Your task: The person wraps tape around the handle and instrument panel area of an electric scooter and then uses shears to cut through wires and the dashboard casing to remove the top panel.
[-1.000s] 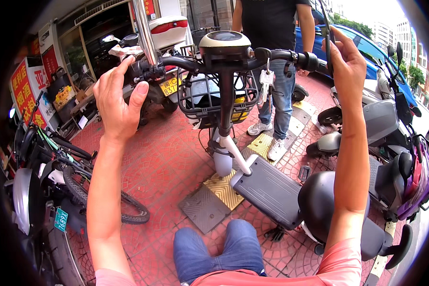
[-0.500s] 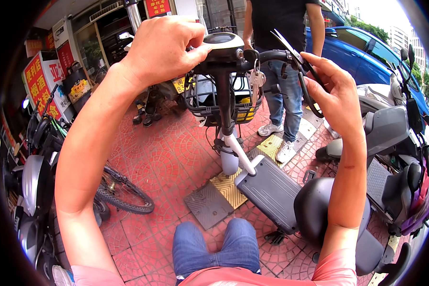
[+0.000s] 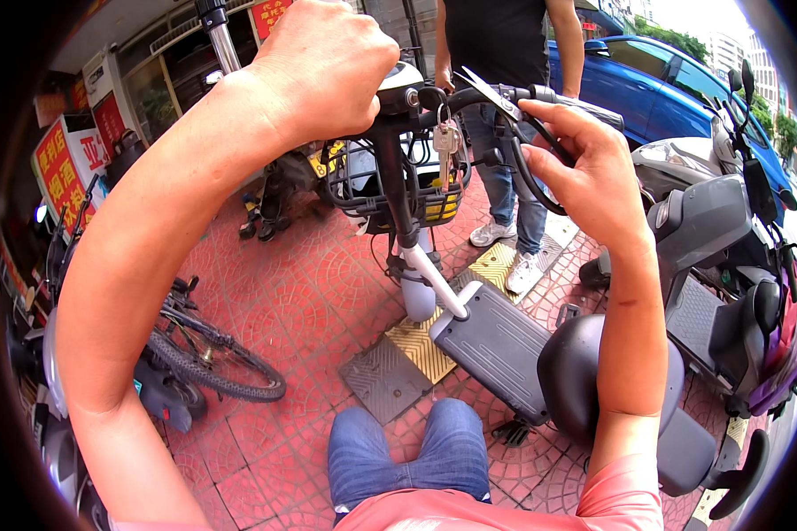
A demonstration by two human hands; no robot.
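Note:
My left hand (image 3: 328, 75) is closed, knuckles up, over the left side of the handlebar of a small electric bike. Its fingertips are hidden, so what it grips cannot be made out. Partly behind it shows the round white-rimmed display (image 3: 402, 76). In my right hand (image 3: 584, 159) is a pair of scissors (image 3: 531, 181) with black loop handles. Their blades are slightly parted and point up and left, in front of the right handlebar (image 3: 540, 92). A bunch of keys (image 3: 446, 140) hangs by the stem, above the black wire basket (image 3: 350, 190).
The bike's grey footboard (image 3: 496, 345) and black seat (image 3: 607, 372) lie below my right arm. A person (image 3: 496, 53) in a black shirt stands beyond the handlebar. Parked scooters (image 3: 708, 230) and a blue car (image 3: 646, 88) are on the right, a bicycle wheel (image 3: 212, 358) on the left.
The view has shifted a little. My left hand has moved right against the display, covering more of it, and its thumb is now hidden. The scissors stay in my right hand, near the right handlebar.

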